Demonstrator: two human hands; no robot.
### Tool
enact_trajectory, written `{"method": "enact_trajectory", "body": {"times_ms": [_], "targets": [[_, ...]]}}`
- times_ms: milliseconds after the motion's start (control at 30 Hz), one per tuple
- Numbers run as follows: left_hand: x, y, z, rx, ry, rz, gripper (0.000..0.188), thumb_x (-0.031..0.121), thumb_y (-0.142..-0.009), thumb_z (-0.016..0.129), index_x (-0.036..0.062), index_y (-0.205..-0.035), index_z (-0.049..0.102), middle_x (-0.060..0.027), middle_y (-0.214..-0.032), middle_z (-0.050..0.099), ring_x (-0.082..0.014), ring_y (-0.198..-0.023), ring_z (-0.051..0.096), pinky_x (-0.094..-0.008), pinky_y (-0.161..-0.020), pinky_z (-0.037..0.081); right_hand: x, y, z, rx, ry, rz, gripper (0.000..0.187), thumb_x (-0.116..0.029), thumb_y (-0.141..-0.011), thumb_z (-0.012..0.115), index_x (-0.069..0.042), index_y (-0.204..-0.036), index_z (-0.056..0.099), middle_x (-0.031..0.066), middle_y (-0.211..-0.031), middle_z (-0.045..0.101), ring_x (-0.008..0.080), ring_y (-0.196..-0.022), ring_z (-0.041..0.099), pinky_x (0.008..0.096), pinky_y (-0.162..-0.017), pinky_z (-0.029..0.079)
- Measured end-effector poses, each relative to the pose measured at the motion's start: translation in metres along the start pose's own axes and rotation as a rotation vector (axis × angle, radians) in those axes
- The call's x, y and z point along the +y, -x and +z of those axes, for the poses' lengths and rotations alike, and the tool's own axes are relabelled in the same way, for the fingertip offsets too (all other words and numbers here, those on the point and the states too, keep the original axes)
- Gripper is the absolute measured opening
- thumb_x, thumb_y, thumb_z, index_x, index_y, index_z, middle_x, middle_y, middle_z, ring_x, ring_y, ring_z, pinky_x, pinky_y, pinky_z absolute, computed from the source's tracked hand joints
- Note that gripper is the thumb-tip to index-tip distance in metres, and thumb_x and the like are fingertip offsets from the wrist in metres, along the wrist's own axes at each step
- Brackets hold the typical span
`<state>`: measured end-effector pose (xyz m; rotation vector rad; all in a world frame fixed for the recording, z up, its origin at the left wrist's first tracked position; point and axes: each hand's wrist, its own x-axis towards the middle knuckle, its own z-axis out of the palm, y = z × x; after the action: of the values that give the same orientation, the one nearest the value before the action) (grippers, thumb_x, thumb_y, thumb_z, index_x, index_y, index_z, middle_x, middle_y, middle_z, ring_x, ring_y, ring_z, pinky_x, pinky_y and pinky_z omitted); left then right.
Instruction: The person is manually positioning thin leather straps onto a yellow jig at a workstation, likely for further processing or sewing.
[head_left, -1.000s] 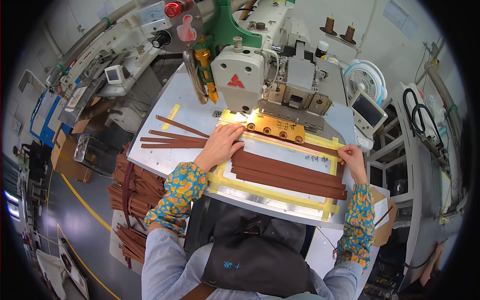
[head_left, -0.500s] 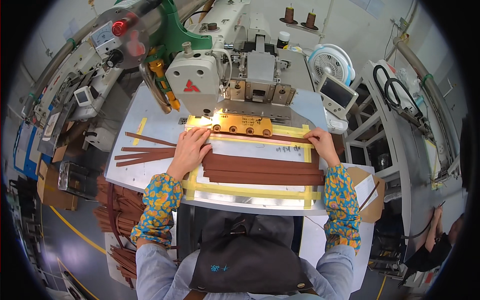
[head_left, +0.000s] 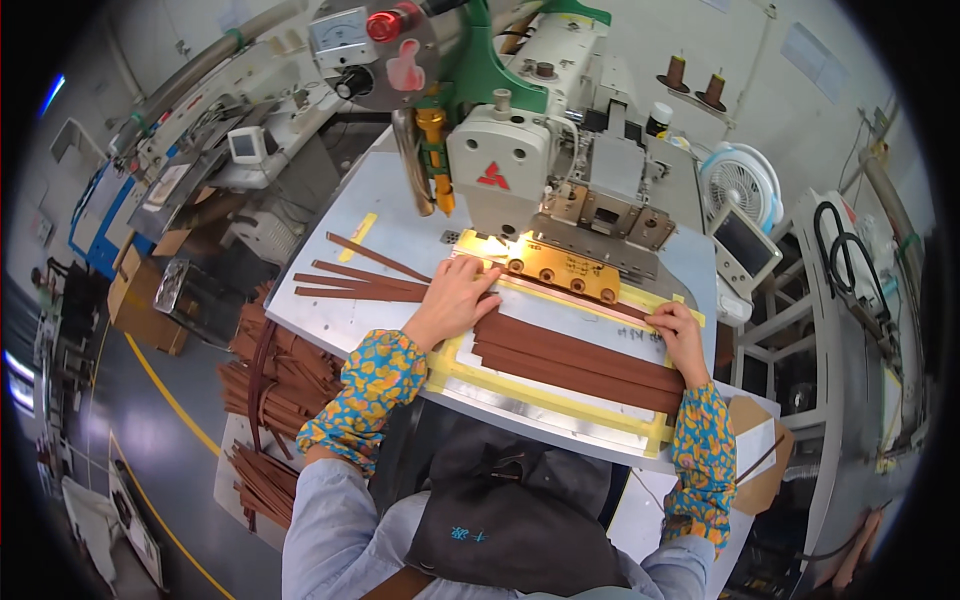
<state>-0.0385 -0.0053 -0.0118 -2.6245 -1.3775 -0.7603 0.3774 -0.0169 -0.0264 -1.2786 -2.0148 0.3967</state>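
A long thin brown strip (head_left: 632, 310) runs along the yellow-taped edge in front of a gold-coloured clamp plate (head_left: 575, 273) on a sewing machine (head_left: 500, 150). At its right end my right hand (head_left: 682, 338) pinches the strip between thumb and fingers. My left hand (head_left: 455, 302) lies with fingers stretched out at the plate's left end, fingertips pressing down by the strip; what lies beneath them is hidden. Between my hands, nearer to me, a stack of wider-looking brown strips (head_left: 580, 365) rests on the table. Several loose brown strips (head_left: 365, 290) fan out left of my left hand.
Bundles of brown strips (head_left: 270, 375) sit below the table's left edge. A white fan (head_left: 740, 185) and a control screen (head_left: 745, 243) stand at the right. A lit lamp spot shines by the clamp plate. Another person's arm (head_left: 860, 550) shows at lower right.
The view has swung left, so the table and machine appear farther right and tilted. Against the table, both hands have stayed nearly where they were, the right still at the strip's end.
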Motion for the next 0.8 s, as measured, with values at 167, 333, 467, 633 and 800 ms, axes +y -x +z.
{"method": "enact_trajectory", "body": {"times_ms": [167,333,467,633,800], "targets": [[-0.001,-0.002,-0.001,0.002,0.005,0.007,0.041,0.03,-0.086,0.065,0.0085,-0.121,0.061,-0.009,-0.105,0.054,-0.0259,-0.104,0.05,-0.039,-0.09,0.037,-0.004,-0.001,0.001,0.037,0.082,-0.06,0.021,0.005,-0.072,0.068,-0.007,-0.088,0.075,0.0064,-0.087,0.062,0.0242,-0.085,0.058,0.0322,-0.073,0.048],[-0.004,0.001,0.0,0.028,0.013,0.003,0.038,0.029,-0.086,0.065,0.0072,-0.117,0.061,-0.0089,-0.105,0.055,-0.0256,-0.105,0.051,-0.0398,-0.092,0.037,-0.014,-0.005,0.0,0.031,0.114,-0.11,0.023,0.006,-0.071,0.067,-0.006,-0.089,0.074,0.0078,-0.087,0.061,0.0259,-0.084,0.057,0.0338,-0.072,0.048],[-0.005,0.003,-0.005,0.065,0.086,0.055,0.033,0.019,-0.084,0.067,0.006,-0.114,0.062,-0.0082,-0.108,0.059,-0.0266,-0.105,0.054,-0.0403,-0.094,0.039,-0.021,0.0,-0.009,-0.008,0.195,-0.148,0.023,0.005,-0.072,0.066,-0.005,-0.092,0.073,0.0088,-0.091,0.061,0.0278,-0.088,0.056,0.036,-0.075,0.048],[-0.013,0.025,-0.015,0.082,0.126,0.072,0.023,0.002,-0.078,0.062,0.0024,-0.101,0.067,-0.0084,-0.102,0.065,-0.0258,-0.099,0.059,-0.0375,-0.092,0.044,-0.053,0.005,-0.025,-0.085,0.348,-0.188,0.029,0.002,-0.074,0.067,-0.004,-0.102,0.071,0.0112,-0.104,0.061,0.0309,-0.1,0.056,0.0389,-0.086,0.047],[-0.024,0.035,-0.014,0.109,0.097,0.001,0.024,0.0,-0.077,0.061,0.0009,-0.1,0.067,-0.0104,-0.104,0.065,-0.0288,-0.1,0.06,-0.0388,-0.088,0.049,-0.1,0.018,-0.018,-0.238,0.166,-0.152,0.042,-0.012,-0.077,0.072,-0.006,-0.117,0.063,0.0142,-0.119,0.056,0.0333,-0.115,0.051,0.04,-0.097,0.042]]}}
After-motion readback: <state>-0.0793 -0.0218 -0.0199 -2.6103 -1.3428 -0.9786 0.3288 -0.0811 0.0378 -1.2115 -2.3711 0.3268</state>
